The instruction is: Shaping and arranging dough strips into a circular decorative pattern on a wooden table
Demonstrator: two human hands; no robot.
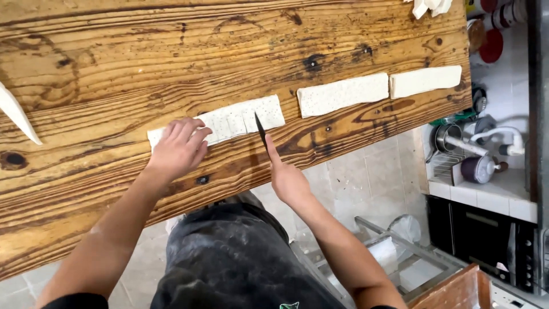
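Observation:
A strip of pale, speckled dough (240, 119) lies on the wooden table (171, 57), cut into several short pieces. My left hand (178, 149) rests flat on the strip's left end, fingers spread. My right hand (286, 177) grips a dark knife (261, 130), index finger along its back; the blade stands on edge against the dough near the strip's right end. Two more uncut dough strips, one (342, 94) in the middle and one (426, 80) further right, lie in line along the table.
A white dough scrap (17, 114) sits at the table's left edge, another (432, 7) at the top right. Beyond the table's right edge a tiled counter (486, 189) holds pots and utensils, above a dark oven (486, 240). A metal rack (394, 252) stands on the floor.

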